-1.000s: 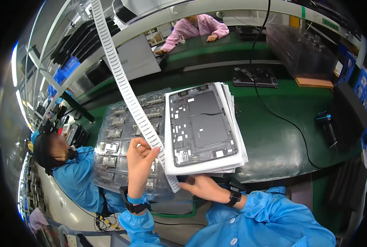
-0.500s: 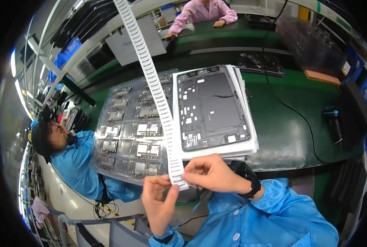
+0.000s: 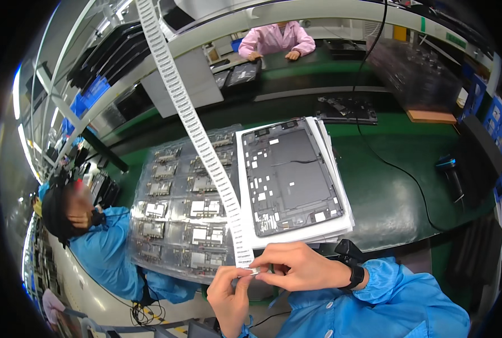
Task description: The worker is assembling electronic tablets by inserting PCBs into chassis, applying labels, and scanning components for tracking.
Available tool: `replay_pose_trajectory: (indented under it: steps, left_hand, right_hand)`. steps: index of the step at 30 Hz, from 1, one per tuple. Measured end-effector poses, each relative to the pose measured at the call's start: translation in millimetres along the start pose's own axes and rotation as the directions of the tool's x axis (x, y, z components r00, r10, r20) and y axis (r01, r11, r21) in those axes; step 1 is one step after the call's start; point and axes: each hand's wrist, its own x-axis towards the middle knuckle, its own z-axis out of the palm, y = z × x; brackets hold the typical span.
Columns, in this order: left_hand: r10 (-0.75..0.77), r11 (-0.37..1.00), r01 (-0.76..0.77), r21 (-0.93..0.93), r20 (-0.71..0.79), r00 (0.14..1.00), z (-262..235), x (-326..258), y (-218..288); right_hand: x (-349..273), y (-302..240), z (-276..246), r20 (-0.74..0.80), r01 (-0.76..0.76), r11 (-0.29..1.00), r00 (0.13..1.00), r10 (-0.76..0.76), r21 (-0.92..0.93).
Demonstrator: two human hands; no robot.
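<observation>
Head view: long white strip point(image 3: 198, 134), dark-printed, lower end in the pinch of left hand point(image 3: 228, 294) and right hand point(image 3: 304, 268).

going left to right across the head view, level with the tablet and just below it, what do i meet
Co-worker in blue → clear tray of circuit boards → lower end of the label strip → dark tablet shell → black handheld device with a blue top
</observation>
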Motion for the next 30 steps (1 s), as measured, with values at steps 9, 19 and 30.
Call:
replay_pose_trajectory:
  steps: [9,19,30]
  left_hand:
    - [0.26,0.85,-0.287,0.441,0.122,0.958,-4,16,2]
    - [0.427,0.699,-0.442,0.562,0.168,0.888,46,32,48]
    - [0.447,0.605,-0.521,0.602,0.285,0.848,90,50,46]
  right_hand:
    - [5,4,-2,-0.051,0.203,0.95,0.974,-0.22,-0.237]
    - [-113,-49,-161,-0.707,-0.394,0.757,0.696,-0.125,-0.521]
    - [-302,-16,-372,-0.852,-0.831,0.226,0.523,0.009,-0.508]
